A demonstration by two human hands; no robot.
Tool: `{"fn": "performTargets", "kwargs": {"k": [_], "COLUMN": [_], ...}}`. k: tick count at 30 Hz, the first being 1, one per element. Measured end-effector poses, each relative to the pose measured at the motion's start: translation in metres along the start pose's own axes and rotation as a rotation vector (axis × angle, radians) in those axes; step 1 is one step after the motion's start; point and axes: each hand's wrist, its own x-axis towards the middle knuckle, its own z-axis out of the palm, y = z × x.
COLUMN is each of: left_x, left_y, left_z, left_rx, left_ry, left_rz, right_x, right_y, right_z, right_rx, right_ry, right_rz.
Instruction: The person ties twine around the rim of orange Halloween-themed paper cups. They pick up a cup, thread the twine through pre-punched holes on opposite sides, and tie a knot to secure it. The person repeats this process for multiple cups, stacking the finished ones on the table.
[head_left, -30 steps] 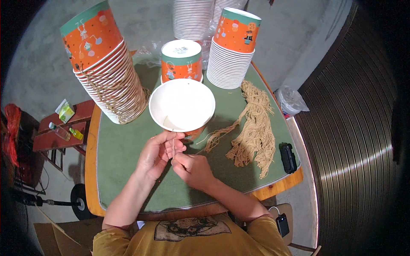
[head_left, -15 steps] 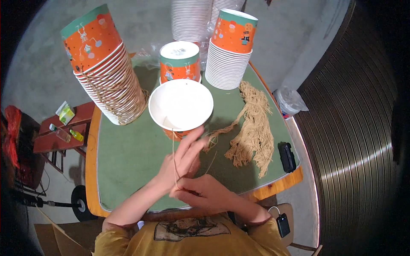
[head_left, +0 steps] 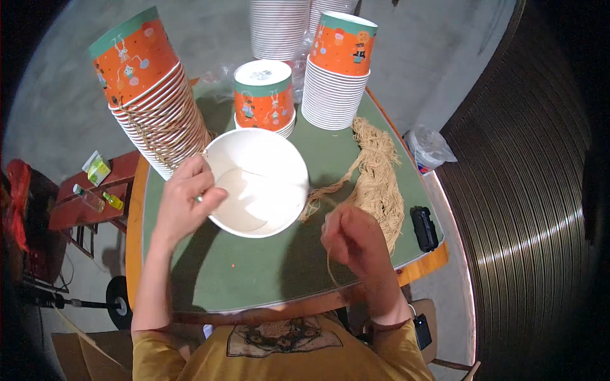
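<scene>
A white-lined paper bucket (head_left: 257, 181) tips its open mouth toward me at the middle of the table. My left hand (head_left: 187, 200) is closed at its left rim, thumb over the opening and curled fingers outside. A bit of twine shows on the rim just above those fingers. To the right of the bucket, my right hand (head_left: 357, 240) is closed and slightly blurred, with a thin strand of twine (head_left: 332, 272) curving down from it. Beside that hand lies a thick tan bundle of twine (head_left: 378, 174), some strands trailing toward the bucket.
On the left leans a tall stack of orange-and-green paper buckets (head_left: 136, 70) with twine on their rims. Upside-down buckets (head_left: 264, 101) and another stack (head_left: 337, 92) stand behind. A black case (head_left: 424, 228) lies at the right edge of the green-covered table (head_left: 254, 279).
My hands have separated from near the table's front: the left went up to the bucket's left rim, the right moved right with twine. The bucket now tilts more toward me.
</scene>
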Motion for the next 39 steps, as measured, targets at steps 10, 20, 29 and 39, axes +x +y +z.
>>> {"fn": "performTargets", "kwargs": {"k": [10,20,29,39], "left_x": [-0.029,-0.065,-0.066,-0.097], "left_y": [-0.076,0.087,0.074,0.043], "left_z": [-0.028,0.056,0.071,0.069], "left_rx": [-0.186,-0.561,-0.68,-0.416], "left_ry": [0.125,0.184,-0.147,-0.179], "left_rz": [-0.041,-0.317,-0.639,-0.675], "right_x": [0.04,0.04,0.033,0.044], "right_y": [0.045,0.051,0.039,0.065], "right_z": [0.011,0.025,0.023,-0.015], "right_rx": [0.565,0.541,0.048,-0.206], "right_ry": [0.078,0.013,0.108,0.21], "right_rz": [0.182,0.286,0.246,0.253]}}
